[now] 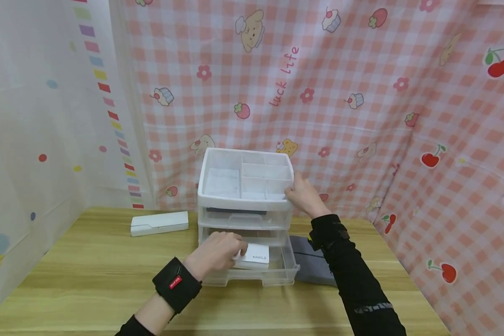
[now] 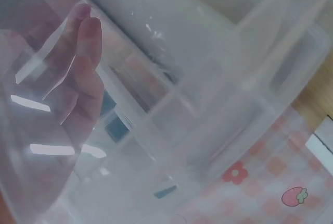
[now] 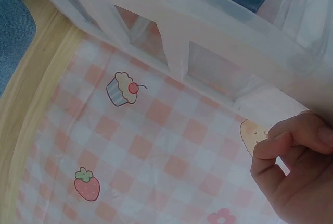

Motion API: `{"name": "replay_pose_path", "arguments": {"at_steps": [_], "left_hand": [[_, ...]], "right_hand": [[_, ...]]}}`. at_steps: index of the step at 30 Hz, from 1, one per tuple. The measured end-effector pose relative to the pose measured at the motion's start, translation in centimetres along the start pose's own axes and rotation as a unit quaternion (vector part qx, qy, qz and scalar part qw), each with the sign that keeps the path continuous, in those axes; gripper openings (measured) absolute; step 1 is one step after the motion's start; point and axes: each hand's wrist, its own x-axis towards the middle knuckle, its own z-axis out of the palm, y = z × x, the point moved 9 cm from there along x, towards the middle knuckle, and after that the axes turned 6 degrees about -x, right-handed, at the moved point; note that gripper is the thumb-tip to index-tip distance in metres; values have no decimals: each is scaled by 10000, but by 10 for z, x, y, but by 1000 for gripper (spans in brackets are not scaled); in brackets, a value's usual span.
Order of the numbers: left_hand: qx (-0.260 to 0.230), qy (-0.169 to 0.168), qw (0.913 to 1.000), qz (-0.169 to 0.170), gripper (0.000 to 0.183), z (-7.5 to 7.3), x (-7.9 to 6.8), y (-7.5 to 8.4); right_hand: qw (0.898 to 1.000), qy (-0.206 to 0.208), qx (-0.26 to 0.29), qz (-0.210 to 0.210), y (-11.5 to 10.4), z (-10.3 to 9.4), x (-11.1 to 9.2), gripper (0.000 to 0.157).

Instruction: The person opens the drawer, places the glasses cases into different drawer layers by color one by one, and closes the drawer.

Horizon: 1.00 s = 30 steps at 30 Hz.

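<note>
A white plastic drawer organizer [image 1: 243, 204] with a divided top tray stands on the table. Its clear lower drawer [image 1: 279, 279] is pulled out and holds a white box [image 1: 258, 255] with dark lettering. Over that drawer, my left hand [image 1: 218, 249] grips the box's left end with bent fingers. Clear plastic lies in front of this hand [image 2: 73, 73] in the left wrist view, where the box itself is hard to make out. My right hand [image 1: 304, 196] holds the top right edge of the organizer; its fingers [image 3: 268, 156] look curled in the right wrist view.
A long white case [image 1: 159, 223] lies on the wooden table [image 1: 109, 266] left of the organizer. Grey folded fabric [image 1: 312, 263] lies to its right, partly under my right forearm. A dark flat item [image 1: 236, 211] shows in the upper drawer. A checked curtain [image 1: 252, 84] hangs behind.
</note>
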Motion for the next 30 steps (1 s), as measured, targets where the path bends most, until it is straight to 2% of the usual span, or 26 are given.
{"name": "replay_pose_path", "arguments": {"at_steps": [3,8,15,21,24,28,30], "left_hand": [[109,-32,9999,-29,22,1,3,-3],[294,101,9994,-156,19,2,6,-9],[550,650,9962,-186,20,7,10,-16],[299,963,9943,-349,21,11,8,-22],[166,938,9947,-397,15,14,9,-23],[-12,615,9969,-496,5,19,9,-24],[-135,465,9973,-559,10,19,8,-25]], "right_hand": [[10000,8,-33,-21,-1,0,1,56],[10000,6,76,63,-1,0,0,55],[9999,-1,107,75,-1,1,-2,55],[9999,-16,83,53,-1,1,-2,55],[10000,5,23,20,-1,0,-2,55],[10000,19,4,30,-1,-1,-1,56],[10000,10,19,46,-1,0,-1,56]]}}
